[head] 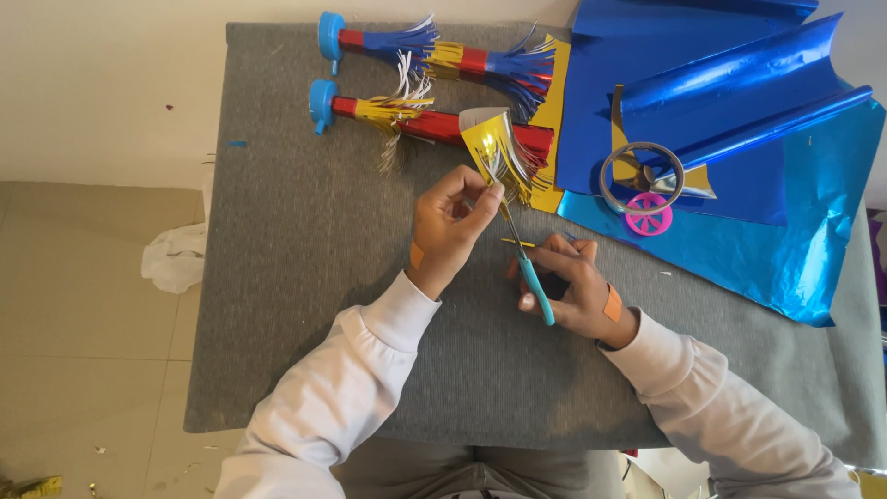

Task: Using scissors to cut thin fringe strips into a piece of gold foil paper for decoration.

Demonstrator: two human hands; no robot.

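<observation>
My left hand (450, 225) pinches a piece of shiny yellow foil (496, 150) cut into a fringe, holding it up above the grey mat (305, 277). My right hand (570, 286) grips small scissors with teal handles (533, 282), the blades pointing up into the foil's lower edge. A thin yellow strip (517, 243) lies by the blades. Both wrists carry an orange plaster, and both arms wear white sleeves.
Two party horns with blue mouthpieces and red, blue and gold fringes (425, 54) (407, 113) lie at the mat's far edge. Crumpled blue foil sheets (739, 120) cover the right side, with a tape ring (642, 177) and pink reel (649, 214). White tissue (176, 259) lies on the floor left.
</observation>
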